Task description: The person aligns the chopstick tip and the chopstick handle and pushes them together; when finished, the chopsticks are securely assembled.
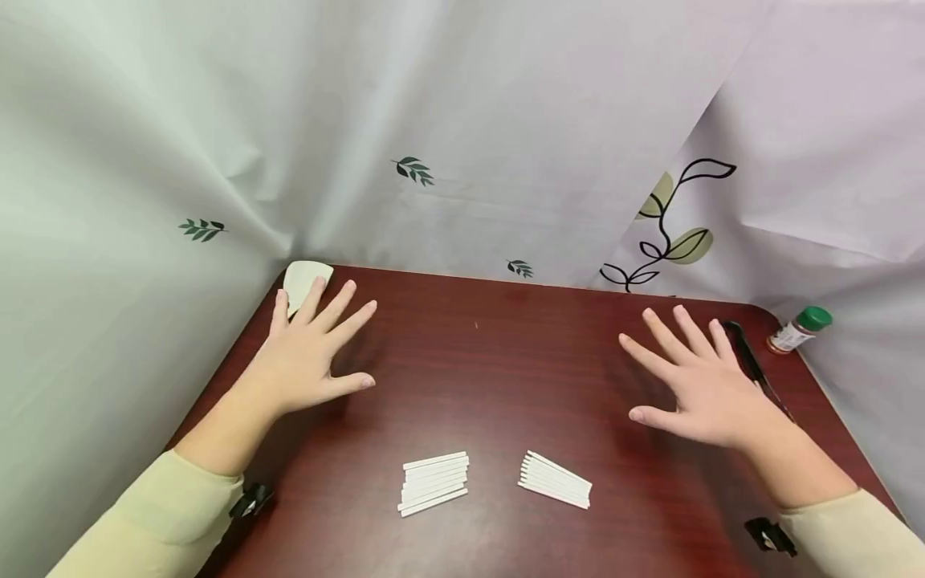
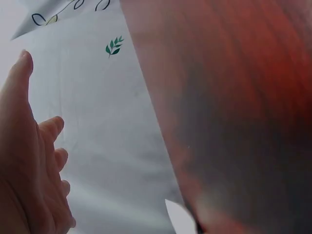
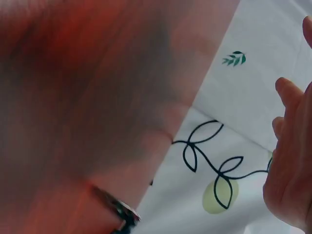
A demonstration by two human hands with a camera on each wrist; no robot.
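Note:
My left hand [image 1: 303,353] is held over the left part of the table with its fingers spread and nothing in it. Over the right part, my right hand [image 1: 708,389] has its fingers spread too, and holds nothing. On the table nearer to me lie two groups of short white sticks: a left bundle [image 1: 435,482] laid roughly side by side, and a right bundle [image 1: 555,480] fanned at a slant. Each wrist view shows the hand, the left [image 2: 34,161] and the right [image 3: 292,161], with straight fingers away from any object.
A dark red wooden table [image 1: 499,369] stands against a white curtain [image 1: 506,120] with leaf prints. At the back left corner is a white object [image 1: 307,281], partly behind my left fingers. A green-capped bottle [image 1: 799,329] and a long black object [image 1: 755,361] are at the right edge.

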